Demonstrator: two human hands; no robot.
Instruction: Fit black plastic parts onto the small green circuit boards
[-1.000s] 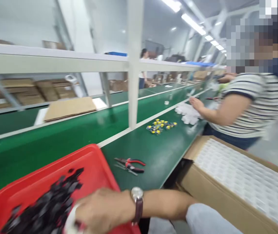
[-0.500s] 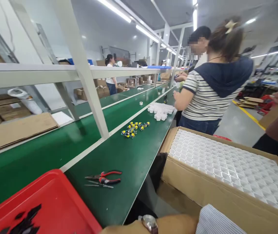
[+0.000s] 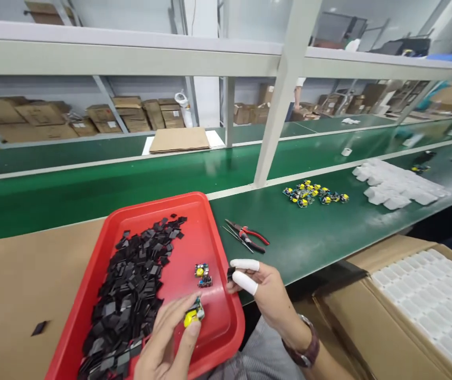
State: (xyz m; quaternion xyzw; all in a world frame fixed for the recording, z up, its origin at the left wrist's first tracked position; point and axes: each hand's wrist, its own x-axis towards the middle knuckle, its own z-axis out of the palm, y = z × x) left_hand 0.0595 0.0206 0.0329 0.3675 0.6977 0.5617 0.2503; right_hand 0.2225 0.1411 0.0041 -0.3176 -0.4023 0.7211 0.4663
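**Small Circuit Boards Being Handled Over a Red Tray**

Here, the person's left hand [image 3: 166,343] is pinching a small circuit board with a yellow component [image 3: 192,315] between thumb and fingertips, holding it just above the near corner of the red plastic tray [image 3: 226,327]. The right hand [image 3: 263,295], wearing white rubber finger cots [image 3: 245,281] on thumb and forefinger, is closing narrowly on a tiny black piece [image 3: 230,273] at the tray's right rim.

Two more small circuit boards [image 3: 203,275] are lying on the bare red floor of the tray, just beside the held one, and a heap of flat black square parts [image 3: 131,295] is filling the tray's left half. The tray is resting partly on a brown cardboard sheet [image 3: 24,279] and partly on the green workbench [image 3: 313,237].

The held board looks light and stiff, but probably fragile: its upright components and solder points could bend or break, so gripping it by the bare edges seems the safest hold. The black squares look thin and slippery, likely best picked up one at a time with fingertips.

Red-handled pliers [image 3: 247,236] are lying beyond the tray, a cluster of yellow-topped boards [image 3: 313,193] farther right, then white plastic pieces [image 3: 396,182]. A cardboard box of white cells [image 3: 427,295] is sitting below the bench edge.
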